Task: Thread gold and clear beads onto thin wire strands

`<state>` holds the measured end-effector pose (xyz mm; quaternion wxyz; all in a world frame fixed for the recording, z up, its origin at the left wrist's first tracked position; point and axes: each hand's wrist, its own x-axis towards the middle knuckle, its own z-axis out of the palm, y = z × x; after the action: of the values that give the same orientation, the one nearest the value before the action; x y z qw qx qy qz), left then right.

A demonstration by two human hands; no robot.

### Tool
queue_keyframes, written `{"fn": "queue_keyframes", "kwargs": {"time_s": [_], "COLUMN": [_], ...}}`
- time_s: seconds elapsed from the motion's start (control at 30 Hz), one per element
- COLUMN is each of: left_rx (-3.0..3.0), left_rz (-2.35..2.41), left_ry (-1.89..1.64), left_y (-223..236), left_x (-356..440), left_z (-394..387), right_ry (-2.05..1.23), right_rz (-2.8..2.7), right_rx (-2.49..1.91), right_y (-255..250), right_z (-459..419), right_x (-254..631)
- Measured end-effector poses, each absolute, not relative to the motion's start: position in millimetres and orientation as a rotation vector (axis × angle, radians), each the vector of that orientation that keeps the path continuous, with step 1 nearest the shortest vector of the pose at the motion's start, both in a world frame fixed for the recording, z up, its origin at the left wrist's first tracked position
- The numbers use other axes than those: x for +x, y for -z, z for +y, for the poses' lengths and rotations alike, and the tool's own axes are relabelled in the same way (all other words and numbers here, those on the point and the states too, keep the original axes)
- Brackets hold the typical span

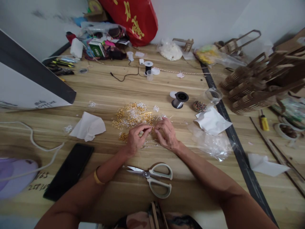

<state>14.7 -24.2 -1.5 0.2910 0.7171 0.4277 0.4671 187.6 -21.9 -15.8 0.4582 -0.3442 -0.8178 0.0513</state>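
At the near edge of a pile of small gold and silver jewelry findings, my left hand pinches with thumb and forefinger. Whatever lies between those fingertips is too small to name. Just to its right, my right hand is bent, its fingers curled together over the pile's right side; its grip is partly hidden. The fingertips of both hands are close to each other. A thin chain lies on the wood below them. Nearer to me rest scissors with pale handles, blades slightly apart and pointing left.
A black phone and white paper lie left. Rightward are a wire spool, a tipped jar of beads, crumpled paper and clear plastic bags. Brown woven-looking baskets crowd the far right; a box stands left.
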Motion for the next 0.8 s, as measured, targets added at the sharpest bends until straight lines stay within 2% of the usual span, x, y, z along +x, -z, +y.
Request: {"fn": "queue_keyframes", "kwargs": {"time_s": [0.8], "left_rx": [1.954], "left_rz": [1.126], "left_ry": [-1.311], "left_y": [1.5], "left_x": [15.5], "left_z": [-24.6], "right_ry": [-0.115], "right_rz": [-2.023], "right_rx": [-0.853], "right_y": [15.9], "right_z": [-21.7], "right_x": [187.4]}}
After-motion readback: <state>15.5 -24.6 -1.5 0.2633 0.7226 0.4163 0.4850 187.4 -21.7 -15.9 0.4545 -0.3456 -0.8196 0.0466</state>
